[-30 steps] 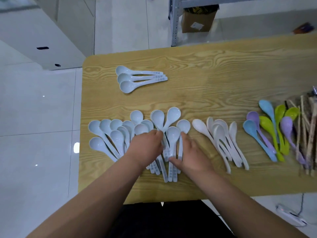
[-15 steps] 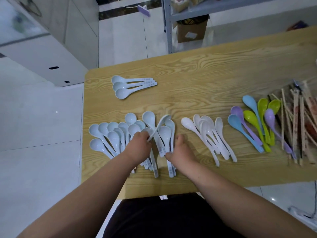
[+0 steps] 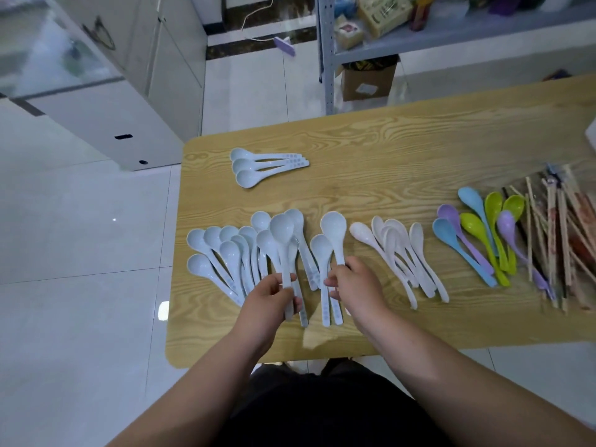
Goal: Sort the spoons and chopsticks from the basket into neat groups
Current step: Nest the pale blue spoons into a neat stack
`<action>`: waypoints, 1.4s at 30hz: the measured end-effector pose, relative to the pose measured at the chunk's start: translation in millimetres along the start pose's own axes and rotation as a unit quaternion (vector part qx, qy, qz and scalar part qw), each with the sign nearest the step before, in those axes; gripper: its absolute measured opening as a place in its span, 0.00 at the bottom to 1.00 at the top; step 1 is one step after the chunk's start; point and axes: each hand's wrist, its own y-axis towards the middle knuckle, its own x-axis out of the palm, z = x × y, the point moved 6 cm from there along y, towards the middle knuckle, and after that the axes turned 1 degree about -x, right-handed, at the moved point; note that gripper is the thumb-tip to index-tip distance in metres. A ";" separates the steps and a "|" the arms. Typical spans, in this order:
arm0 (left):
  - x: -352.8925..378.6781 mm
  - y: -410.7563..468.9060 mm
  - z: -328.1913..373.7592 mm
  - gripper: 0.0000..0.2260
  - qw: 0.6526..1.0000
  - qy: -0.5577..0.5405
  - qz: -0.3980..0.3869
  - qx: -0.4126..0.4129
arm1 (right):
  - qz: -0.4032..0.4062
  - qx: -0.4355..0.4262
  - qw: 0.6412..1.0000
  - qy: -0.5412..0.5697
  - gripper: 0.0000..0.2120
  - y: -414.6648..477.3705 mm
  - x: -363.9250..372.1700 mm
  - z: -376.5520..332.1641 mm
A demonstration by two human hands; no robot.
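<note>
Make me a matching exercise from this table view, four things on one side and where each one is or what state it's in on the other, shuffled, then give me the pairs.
1. three pale blue spoons
2. chopsticks
3. coloured spoons
4. spoon in the left hand

A. far right of the table
B. lifted, gripped by its handle
C. alone at the far left end
D. between the white spoons and the chopsticks

Pairs: 1-C, 2-A, 3-D, 4-B

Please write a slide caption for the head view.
Each hand, left hand and right hand, grips a pale blue spoon beside sorted groups.
</note>
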 end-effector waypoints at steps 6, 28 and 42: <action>-5.3 -17.9 12.8 0.04 0.938 0.303 0.003 0.169 | -0.050 -0.038 0.998 0.030 0.09 -43.6 53.6 -16.9; -93.1 -31.5 -1.9 0.20 0.891 0.355 -0.149 0.239 | -0.093 -0.050 0.992 -0.067 0.07 -94.7 144.4 7.2; -114.2 50.7 -18.9 0.21 0.997 0.049 -0.039 0.040 | 0.060 -0.061 0.946 -0.313 0.09 5.7 45.2 9.0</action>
